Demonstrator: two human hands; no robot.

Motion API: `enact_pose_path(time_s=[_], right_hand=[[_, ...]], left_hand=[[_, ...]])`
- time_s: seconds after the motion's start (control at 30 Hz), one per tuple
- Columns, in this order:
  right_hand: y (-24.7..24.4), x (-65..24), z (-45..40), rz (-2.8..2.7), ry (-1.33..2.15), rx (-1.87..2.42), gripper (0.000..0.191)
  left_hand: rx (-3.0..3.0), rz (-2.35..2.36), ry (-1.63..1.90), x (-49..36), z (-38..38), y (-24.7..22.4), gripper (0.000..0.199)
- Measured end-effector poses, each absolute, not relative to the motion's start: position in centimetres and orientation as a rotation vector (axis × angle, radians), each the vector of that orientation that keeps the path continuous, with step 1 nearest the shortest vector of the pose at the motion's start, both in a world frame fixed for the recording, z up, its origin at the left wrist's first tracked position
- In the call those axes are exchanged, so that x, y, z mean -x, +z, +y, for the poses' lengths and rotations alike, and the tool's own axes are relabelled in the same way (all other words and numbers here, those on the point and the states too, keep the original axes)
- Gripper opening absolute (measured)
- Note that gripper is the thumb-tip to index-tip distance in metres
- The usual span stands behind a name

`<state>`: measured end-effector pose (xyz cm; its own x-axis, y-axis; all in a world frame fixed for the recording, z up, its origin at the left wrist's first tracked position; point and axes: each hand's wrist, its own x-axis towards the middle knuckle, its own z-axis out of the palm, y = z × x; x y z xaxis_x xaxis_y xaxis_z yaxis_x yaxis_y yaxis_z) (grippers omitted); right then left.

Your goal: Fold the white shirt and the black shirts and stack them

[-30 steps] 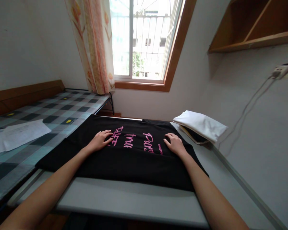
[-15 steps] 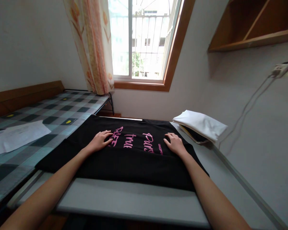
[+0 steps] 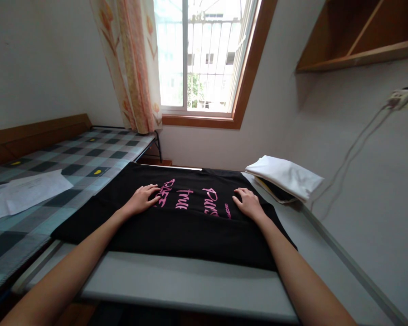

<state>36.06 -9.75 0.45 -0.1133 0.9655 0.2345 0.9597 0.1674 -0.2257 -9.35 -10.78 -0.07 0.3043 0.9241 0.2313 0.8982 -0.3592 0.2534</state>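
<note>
A black T-shirt (image 3: 187, 235) with pink lettering lies spread across the table, its near part folded over so that some of the letters are covered. On its left side rests my left hand (image 3: 141, 199), palm down beside the lettering, fingers stretched out and holding nothing. My right hand (image 3: 249, 202) lies flat on the right side of the cloth, open, near the small pink print. Both palms are hidden against the fabric.
The grey table (image 3: 190, 278) shows in front of the shirt. Folded white cloth (image 3: 285, 175) sits on darker items at the back right. A checked bed (image 3: 75, 158) with papers (image 3: 34, 192) adjoins on the left. A wooden shelf (image 3: 357, 56) hangs upper right.
</note>
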Motion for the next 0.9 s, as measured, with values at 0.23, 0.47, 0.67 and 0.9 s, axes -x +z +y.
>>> enact_pose_path(time_s=[0.23,0.47,0.67,0.9], right_hand=[[0.6,-36.1,-9.7,-2.142,0.029,1.846,0.036],[2.4,-35.5,-9.8,-2.253,0.042,1.95,0.04],[5.1,-34.0,-6.4,-2.364,-0.022,2.035,0.039],[5.2,-33.4,0.9,-2.316,0.033,2.06,0.053]], left_hand=[[-2.478,1.735,0.507,9.1,-11.1,0.4,0.051],[-2.505,1.736,0.476,8.9,-11.1,0.7,0.049],[-2.493,1.762,0.492,8.9,-11.0,0.5,0.049],[-2.459,1.763,0.526,8.8,-11.0,0.7,0.045]])
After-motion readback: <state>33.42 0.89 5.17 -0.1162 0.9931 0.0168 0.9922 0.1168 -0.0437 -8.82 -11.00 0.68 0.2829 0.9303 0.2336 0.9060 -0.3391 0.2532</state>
